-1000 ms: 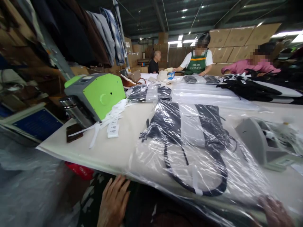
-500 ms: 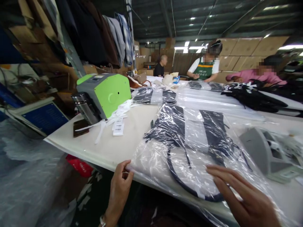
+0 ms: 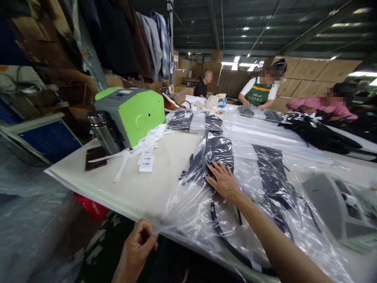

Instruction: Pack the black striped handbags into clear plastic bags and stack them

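A clear plastic bag lies on the table's front part, wrinkled and shiny. Inside it is a folded dark item with a white band across its middle and a long curved strap reaching toward the near edge. My left hand pinches the bag's near left corner at the table edge, fingers curled together. Flat on the plastic, over the left part of the dark item, rests my right hand, its fingers spread.
A green and grey machine stands at the left beside a steel flask, a phone and printed labels. Another packed dark item lies behind. A grey dispenser is at the right. Several people work across the table.
My right hand has moved forward and left from above the strap, and now presses on the dark item. My left hand has pulled the bag's corner slightly left and toward me.
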The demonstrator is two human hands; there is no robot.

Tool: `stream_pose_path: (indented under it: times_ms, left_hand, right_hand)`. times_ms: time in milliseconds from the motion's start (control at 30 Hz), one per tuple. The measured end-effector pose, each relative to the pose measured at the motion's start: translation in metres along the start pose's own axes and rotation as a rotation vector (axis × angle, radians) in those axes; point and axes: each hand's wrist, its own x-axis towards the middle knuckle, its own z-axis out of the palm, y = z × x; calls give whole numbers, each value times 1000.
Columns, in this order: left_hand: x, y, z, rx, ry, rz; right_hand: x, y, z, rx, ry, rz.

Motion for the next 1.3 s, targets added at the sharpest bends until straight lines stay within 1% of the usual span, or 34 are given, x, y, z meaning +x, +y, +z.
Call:
stream_pose_path:
  times_ms: [67,133,167,200,233,267,367,400,467,533,600,667,733,767,833,933,1000,1067,1133,1200,1233,1300]
  left_hand:
    - [-5,-3,-19,-2,18,-64]
    - [-7,-1,-33,-2,108,-125]
    - [-6,2,-35,-18,158,-165]
    - [-5,6,-33,-43,196,-207]
    - [-2,11,-29,-74,207,-247]
    - [0,16,-21,-100,176,-283]
    - [6,27,7,-108,-50,-351]
    - [6,28,14,-102,-105,-369]
    - [3,26,20,-104,-154,-403]
    - [-5,19,13,-104,-162,-448]
    - [-13,12,-4,-82,-193,-492]
    - [-20,9,-21,-49,-182,-524]
    - [-22,13,-29,-67,-112,-529]
    - [-21,17,-29,-93,-78,-518]
    - [-16,25,-21,-149,-52,-480]
    - [-5,29,-5,-103,-120,-419]
    - [-3,22,-2,-39,-169,-406]
    - [-6,11,-9,-4,-209,-420]
    - [-11,3,-22,-3,-212,-459]
    - [-14,4,-31,-40,-141,-488]
    - [-14,7,-33,-71,-93,-486]
    - [-10,16,-29,-103,-36,-447]
  right_hand:
    - [2,2,-1,-14,-2,-2]
    - [3,1,-2,-34,-4,-1]
    - [2,-1,-3,-46,-10,3]
    - [1,-5,-5,-59,-15,10]
    - [-1,-9,-7,-75,-14,12]
    - [-4,-14,-9,-92,-1,8]
    - [-16,-32,-12,-138,68,-52]
    - [-20,-38,-11,-143,71,-78]
    - [-27,-46,-7,-136,37,-110]
    - [-30,-49,-2,-119,-1,-123]
    - [-29,-49,1,-109,-7,-121]
    - [-28,-48,1,-109,-4,-117]
    - [-28,-48,0,-116,-2,-117]
    - [-28,-48,-1,-119,-1,-120]
    - [-28,-48,-1,-126,0,-127]
    - [-28,-49,-1,-139,2,-132]
    - [-28,-49,0,-147,-1,-129]
    - [-28,-48,1,-147,-7,-121]
    - [-28,-48,1,-138,-12,-115]
    - [-27,-48,1,-124,-20,-113]
    - [-27,-48,1,-119,-27,-113]
    - [-26,-49,-2,-114,-43,-109]
